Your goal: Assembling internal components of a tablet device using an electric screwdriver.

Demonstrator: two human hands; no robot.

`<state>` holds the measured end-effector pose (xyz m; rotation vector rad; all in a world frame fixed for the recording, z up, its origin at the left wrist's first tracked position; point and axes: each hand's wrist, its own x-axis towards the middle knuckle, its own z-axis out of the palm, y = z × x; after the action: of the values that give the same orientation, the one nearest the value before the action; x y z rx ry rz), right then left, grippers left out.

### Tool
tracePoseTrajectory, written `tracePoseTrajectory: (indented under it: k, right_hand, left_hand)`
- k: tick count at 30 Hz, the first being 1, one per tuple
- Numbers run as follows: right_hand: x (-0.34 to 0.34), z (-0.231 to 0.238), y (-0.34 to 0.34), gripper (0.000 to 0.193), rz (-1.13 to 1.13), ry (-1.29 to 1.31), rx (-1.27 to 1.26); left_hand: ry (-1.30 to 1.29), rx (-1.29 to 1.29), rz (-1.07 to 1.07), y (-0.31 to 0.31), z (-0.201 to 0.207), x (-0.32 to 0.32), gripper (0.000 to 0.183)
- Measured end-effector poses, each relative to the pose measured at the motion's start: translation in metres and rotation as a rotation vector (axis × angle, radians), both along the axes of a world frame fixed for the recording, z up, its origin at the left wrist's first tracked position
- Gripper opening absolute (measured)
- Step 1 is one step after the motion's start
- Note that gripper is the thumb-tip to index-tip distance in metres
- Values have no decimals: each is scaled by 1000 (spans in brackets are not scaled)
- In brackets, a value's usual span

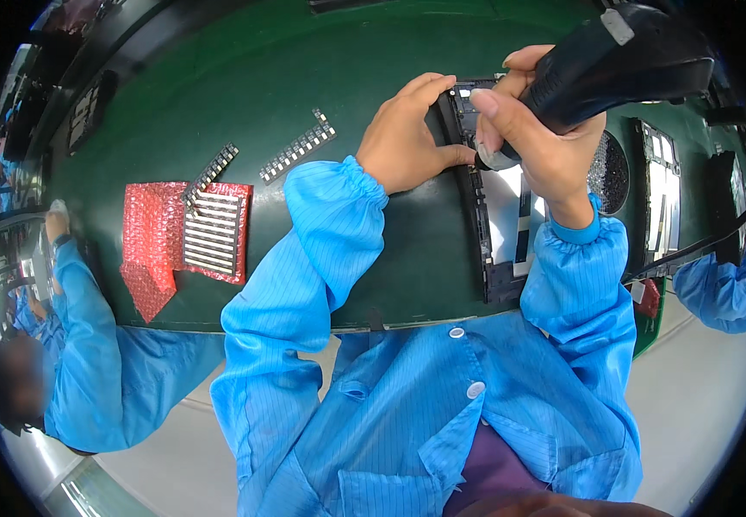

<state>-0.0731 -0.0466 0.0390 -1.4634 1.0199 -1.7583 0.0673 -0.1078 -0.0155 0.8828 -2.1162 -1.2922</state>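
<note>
A flat dark electronic housing (487,274) with shiny silver panels lies on the bench, standing lengthwise before me. My left hand (407,138) rests along its left edge, fingers stretched to the upper corner and thumb apart, pointing at the tool's lower end. My right hand (554,159) is wrapped round a black powered screwdriver (623,73), tilted with its body to the upper right. The tool's lower end is over the housing's left side, partly behind my fingers; its tip cannot be made out. Right of my right wrist sits a round dish of small dark screw-like pieces (610,172).
Left on the green bench (347,250) lies red bubble wrap (153,224) under a panel of pale strips (211,234). Two dark strips (298,148) with small parts lie nearby. Another housing (662,189) and a cable (692,250) are right. Co-workers' blue sleeves (89,336) show at both sides.
</note>
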Motion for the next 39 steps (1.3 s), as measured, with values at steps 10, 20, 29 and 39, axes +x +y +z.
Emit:
tracePoseTrajectory:
  k: [10,20,29,39]
  right_hand:
    - [1,-1,2,27,20,-5,16]
    - [7,-2,12,37,72,203,-64]
    - [-13,6,7,35,89,-14,-118]
    - [-133,13,27,99,108,-27,-211]
  left_hand:
    - [15,-32,12,-1,-1,-1,76]
    - [106,-183,10,-5,-16,-2,76]
    - [-169,-125,21,-11,17,26,60]
    - [-439,-304,273,-40,10,108,41]
